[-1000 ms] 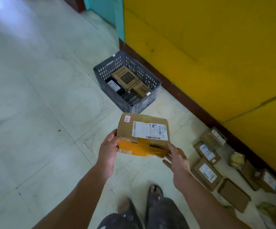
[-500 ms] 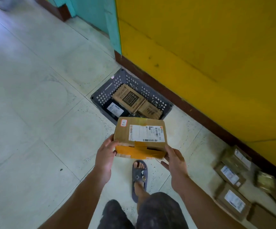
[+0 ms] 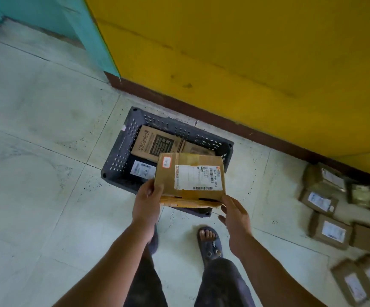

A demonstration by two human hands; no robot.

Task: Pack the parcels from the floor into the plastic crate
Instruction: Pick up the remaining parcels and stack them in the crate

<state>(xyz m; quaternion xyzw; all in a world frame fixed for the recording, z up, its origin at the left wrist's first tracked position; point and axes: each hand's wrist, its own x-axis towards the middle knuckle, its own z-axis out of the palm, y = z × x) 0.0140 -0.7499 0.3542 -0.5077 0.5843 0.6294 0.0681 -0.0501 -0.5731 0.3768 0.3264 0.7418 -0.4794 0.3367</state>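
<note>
Head view, looking down past the person's arms: a taped cardboard parcel [image 3: 190, 178] with a white shipping label is held in the air over the near side of the grey plastic crate [image 3: 116, 156], which sits on the tiled floor close to the yellow wall [image 3: 246, 52]. The left hand [image 3: 147, 202] grips the parcel's left edge, thumb lying up the side and fingers out of sight beneath. The right hand [image 3: 235, 214] is mostly open, fingers spread and only touching the near right corner from below.

From where I stand, the weak point is that right hand. It props rather than grips, so if the left hand lets go first the parcel could swing down on one corner and catch the crate's rim. The yellowish tape along the near face looks ragged and partly lifted; it may snag or peel.

Inside the crate a printed brown box [image 3: 155, 145] lies toward the back, a dark parcel [image 3: 143, 169] with a white label lies beside it, and another brown one [image 3: 198, 149] is half hidden. The free space is probably tight, so a careless drop could leave this parcel perched crooked. More parcels [image 3: 330, 231] wait on the floor to the right, and a bad fit now would cost them room. A sandalled foot [image 3: 209, 242] is planted near the crate too, within reach of a tumble.
</note>
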